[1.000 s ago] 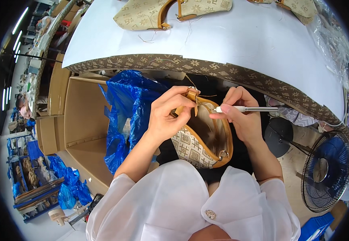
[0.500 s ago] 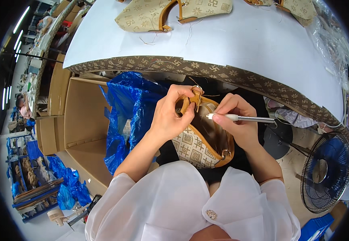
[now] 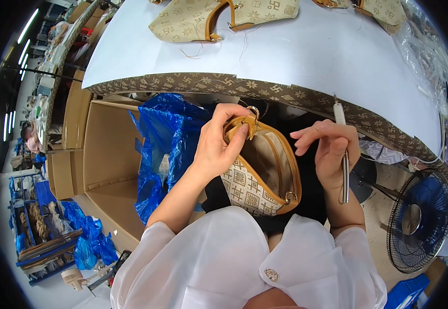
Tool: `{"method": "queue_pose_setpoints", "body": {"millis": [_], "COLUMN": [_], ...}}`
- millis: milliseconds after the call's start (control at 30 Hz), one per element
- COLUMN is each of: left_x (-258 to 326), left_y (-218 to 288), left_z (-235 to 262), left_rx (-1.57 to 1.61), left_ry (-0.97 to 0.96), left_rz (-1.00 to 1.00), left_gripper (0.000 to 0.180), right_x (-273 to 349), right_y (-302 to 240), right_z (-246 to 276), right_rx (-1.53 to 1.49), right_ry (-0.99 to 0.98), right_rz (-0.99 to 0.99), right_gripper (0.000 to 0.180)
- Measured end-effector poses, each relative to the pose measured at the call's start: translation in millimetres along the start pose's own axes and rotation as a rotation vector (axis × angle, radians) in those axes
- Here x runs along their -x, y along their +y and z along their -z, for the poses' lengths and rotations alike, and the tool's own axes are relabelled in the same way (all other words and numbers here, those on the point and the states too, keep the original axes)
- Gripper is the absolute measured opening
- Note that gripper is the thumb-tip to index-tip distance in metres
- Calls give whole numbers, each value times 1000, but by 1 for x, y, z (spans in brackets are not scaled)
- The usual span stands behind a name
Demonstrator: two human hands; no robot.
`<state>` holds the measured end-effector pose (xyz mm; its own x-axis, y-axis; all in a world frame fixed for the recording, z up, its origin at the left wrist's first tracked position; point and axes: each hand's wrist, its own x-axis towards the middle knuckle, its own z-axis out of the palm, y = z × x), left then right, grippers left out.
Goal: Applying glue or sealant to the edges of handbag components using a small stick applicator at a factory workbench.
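My left hand [image 3: 219, 139] pinches the tan leather strap tab [image 3: 250, 123] at the far end of a small handbag [image 3: 255, 183]. The bag is beige with a brown pattern, tan trim and a zip along its gaping mouth. A metal ring [image 3: 254, 111] shows above the tab, and another sits at the near corner. To the right of the bag and apart from it, my right hand [image 3: 332, 149] is raised. Between its fingers stands a slim pen-shaped tool [image 3: 345, 177], part white and part silver, its thin tip upward. The thumb and forefinger hold nothing.
Beyond my hands is a white-topped table [image 3: 265, 56] with more beige bags [image 3: 193, 20] on it. At left stands an open cardboard box [image 3: 110, 139] beside a blue plastic bag [image 3: 167, 123]. A black fan [image 3: 419, 221] stands at right. Blue crates [image 3: 38, 232] are farther left.
My right hand has moved right, away from the bag's mouth, and the tool has swung from level to upright. The left hand keeps its hold on the tab.
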<state>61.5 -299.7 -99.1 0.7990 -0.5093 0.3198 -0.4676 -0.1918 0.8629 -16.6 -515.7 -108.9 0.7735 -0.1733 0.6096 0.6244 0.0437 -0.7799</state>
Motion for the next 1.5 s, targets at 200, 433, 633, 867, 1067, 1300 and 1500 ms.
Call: {"method": "queue_pose_setpoints", "body": {"millis": [200, 433, 633, 867, 1067, 1300, 1500], "left_x": [-5, -7, -6, 0, 2, 10, 11], "left_y": [6, -4, -13, -16, -23, -38, -23], "left_z": [2, 6, 11, 4, -2, -8, -13], "left_rx": [-6, 11, 68, 134, 22, 112, -133], "left_ry": [-90, -140, -182, -68, -33, 10, 42], "left_rz": [17, -89, -82, 126, 128, 38, -105], "left_gripper": [25, 14, 14, 29, 37, 44, 46], "right_x": [-2, -8, -7, -10, -10, -9, -15], "right_y": [-8, 8, 20, 14, 15, 19, 14], "right_z": [3, -23, -29, -32, -30, -31, -36], "right_rx": [382, 573, 502, 501, 499, 436, 357], "right_ry": [-165, -149, -87, -140, -170, -151, -97], "right_rz": [-13, -38, -106, -248, -250, -192, -181], "right_gripper": [15, 22, 20, 19, 19, 19, 20]}}
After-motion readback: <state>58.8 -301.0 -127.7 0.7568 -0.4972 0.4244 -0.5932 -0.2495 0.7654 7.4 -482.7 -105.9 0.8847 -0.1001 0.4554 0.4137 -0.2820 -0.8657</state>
